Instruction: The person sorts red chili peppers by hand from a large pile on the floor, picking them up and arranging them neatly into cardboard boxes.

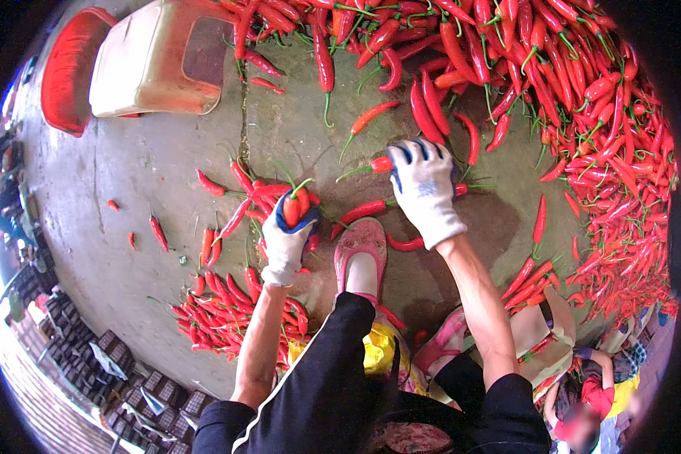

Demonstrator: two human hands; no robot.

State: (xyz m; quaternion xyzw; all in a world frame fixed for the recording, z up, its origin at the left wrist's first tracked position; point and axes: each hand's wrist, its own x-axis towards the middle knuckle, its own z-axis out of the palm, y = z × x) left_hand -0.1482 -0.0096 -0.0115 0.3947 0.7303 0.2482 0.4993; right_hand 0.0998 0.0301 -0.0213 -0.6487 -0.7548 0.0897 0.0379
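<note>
Both hands wear white knit gloves with blue-coated palms. My left hand [288, 238] is closed around red chili peppers [296, 205], their green stems sticking up past the thumb. More loose peppers [267, 196] lie on the floor just beyond it. Palm down, my right hand [424, 181] reaches over the concrete floor, its fingers curled around a red chili pepper [381, 164] whose stem points left. Another pepper [461, 189] shows from behind its wrist side. Between the hands, a long pepper [369, 209] rests by the toe of my pink shoe [362, 238].
A large heap of red chilies [545, 62] spreads along the far and right sides. One smaller pile [232, 312] lies by my left forearm. A cream plastic stool [147, 62] stands beside a red basin [71, 68]. Stacked crates [113, 352] line the left; a person [587, 397] sits at lower right.
</note>
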